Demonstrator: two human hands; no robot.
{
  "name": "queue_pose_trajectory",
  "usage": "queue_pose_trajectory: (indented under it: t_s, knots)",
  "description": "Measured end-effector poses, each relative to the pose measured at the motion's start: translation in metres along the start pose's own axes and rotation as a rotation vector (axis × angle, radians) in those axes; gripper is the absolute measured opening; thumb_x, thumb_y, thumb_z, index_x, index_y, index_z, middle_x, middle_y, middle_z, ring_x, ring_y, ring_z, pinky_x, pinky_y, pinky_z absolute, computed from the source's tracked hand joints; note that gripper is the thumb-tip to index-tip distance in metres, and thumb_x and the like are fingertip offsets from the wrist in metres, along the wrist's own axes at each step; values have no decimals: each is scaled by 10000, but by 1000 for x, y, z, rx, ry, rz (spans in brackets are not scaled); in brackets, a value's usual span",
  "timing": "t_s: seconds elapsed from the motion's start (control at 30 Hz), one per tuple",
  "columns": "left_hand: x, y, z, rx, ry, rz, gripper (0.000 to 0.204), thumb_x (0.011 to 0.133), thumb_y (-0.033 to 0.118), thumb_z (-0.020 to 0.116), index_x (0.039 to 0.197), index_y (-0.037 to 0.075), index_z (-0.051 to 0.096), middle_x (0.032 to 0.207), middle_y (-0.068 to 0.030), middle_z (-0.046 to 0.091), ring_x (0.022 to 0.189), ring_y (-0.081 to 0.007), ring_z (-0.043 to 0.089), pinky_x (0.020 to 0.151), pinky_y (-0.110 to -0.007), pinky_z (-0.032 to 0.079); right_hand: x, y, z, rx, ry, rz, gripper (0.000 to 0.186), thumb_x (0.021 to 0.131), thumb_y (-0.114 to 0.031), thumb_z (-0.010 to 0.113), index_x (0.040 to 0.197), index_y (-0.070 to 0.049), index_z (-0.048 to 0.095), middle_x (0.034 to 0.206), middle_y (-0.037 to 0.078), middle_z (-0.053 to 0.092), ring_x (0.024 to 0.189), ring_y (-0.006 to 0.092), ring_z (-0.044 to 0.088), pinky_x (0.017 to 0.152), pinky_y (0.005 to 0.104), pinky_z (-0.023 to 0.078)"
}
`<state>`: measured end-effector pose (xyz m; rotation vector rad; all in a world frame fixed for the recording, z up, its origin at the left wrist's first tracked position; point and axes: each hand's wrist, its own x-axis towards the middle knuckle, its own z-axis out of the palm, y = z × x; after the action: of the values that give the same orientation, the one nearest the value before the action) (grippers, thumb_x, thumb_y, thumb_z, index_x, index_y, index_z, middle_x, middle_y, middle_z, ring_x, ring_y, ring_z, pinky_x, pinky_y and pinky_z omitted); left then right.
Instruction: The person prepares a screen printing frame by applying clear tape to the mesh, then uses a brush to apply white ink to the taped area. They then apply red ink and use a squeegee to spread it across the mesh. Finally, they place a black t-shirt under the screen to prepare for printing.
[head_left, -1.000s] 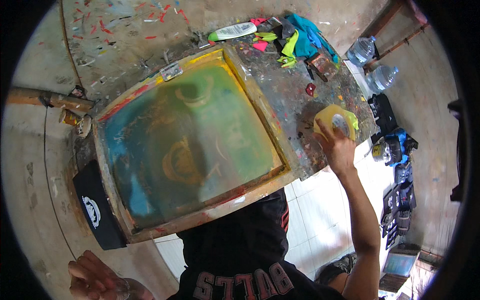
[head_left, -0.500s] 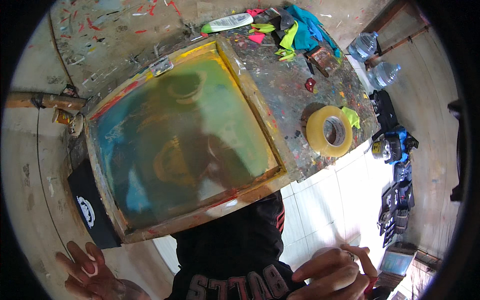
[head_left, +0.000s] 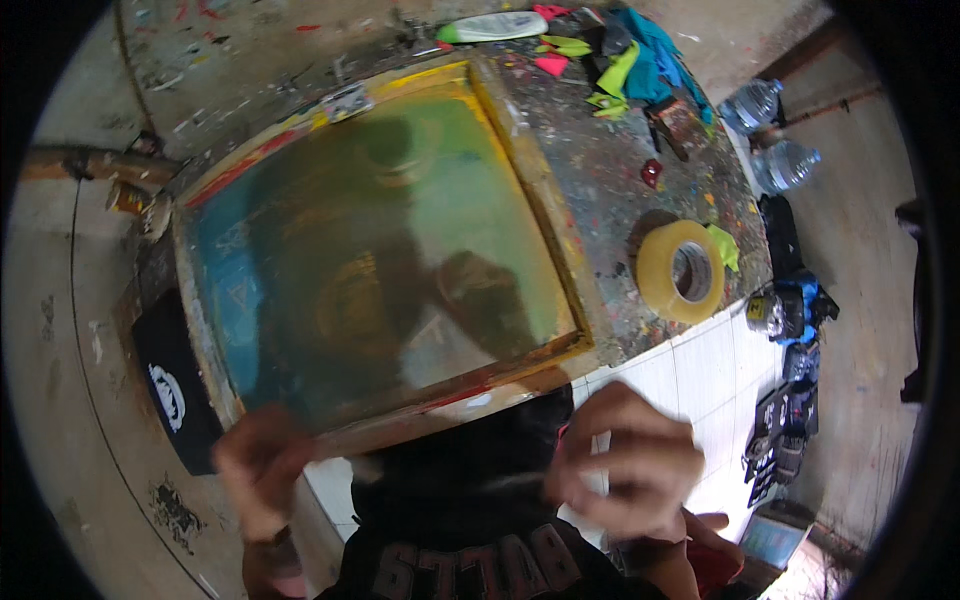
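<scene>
A wooden screen-printing frame point(head_left: 560, 250) with a green and blue stained mesh lies on a paint-spattered table point(head_left: 620, 180). My left hand point(head_left: 255, 465) is at the frame's near left corner, blurred, fingers curled against the edge. In front of my chest, just below the frame's near right corner, my right hand point(head_left: 625, 465) is blurred too, with bent fingers. A faint pale streak seems to run between the hands; I cannot tell what it is. A roll of yellowish tape point(head_left: 682, 272) lies on the table to the right, apart from both hands.
Coloured rags point(head_left: 630, 55) and a white tube point(head_left: 495, 27) lie at the table's far end. Two water bottles point(head_left: 770, 135) lie on the floor at right, with dark tools point(head_left: 790, 310) below them. A black printed cloth point(head_left: 175, 385) hangs at the left. The floor is white tile point(head_left: 690, 380).
My right hand left the tape roll on the table and came back to my chest. Both hands then rose to the frame's near edge.
</scene>
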<state>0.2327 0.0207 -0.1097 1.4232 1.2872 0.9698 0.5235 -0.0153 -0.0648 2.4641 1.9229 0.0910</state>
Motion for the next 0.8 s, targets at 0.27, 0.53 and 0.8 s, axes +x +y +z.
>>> queue_pose_trajectory:
  t_s: [0.27, 0.53, 0.8]
  knots:
    - [37, -81, 55, -32, -165, -545, 177, 932, 156, 733, 910, -13, 687, 757, -37, 675, 700, -93, 638, 633, -255, 509, 25, 40, 119, 1107, -198, 73, 139, 791, -47, 828, 740, 7, 711, 709, 90, 644, 635, 196, 617, 595, 325, 464]
    - [44, -95, 57, 185, -319, -517, 251, 914, 193, 741, 818, -34, 689, 643, -76, 667, 565, -102, 636, 553, -276, 494, 51, 38, 124, 614, -263, -295, 149, 764, -143, 801, 745, -13, 730, 817, 140, 673, 928, 353, 637, 838, 456, 508]
    - [47, -91, 60, 319, -396, -511, 288, 894, 204, 752, 780, -56, 705, 625, -127, 681, 503, -146, 660, 517, -299, 501, 48, 34, 138, 415, -253, -398, 176, 768, -197, 799, 774, -30, 745, 866, 149, 707, 973, 341, 644, 913, 431, 485]
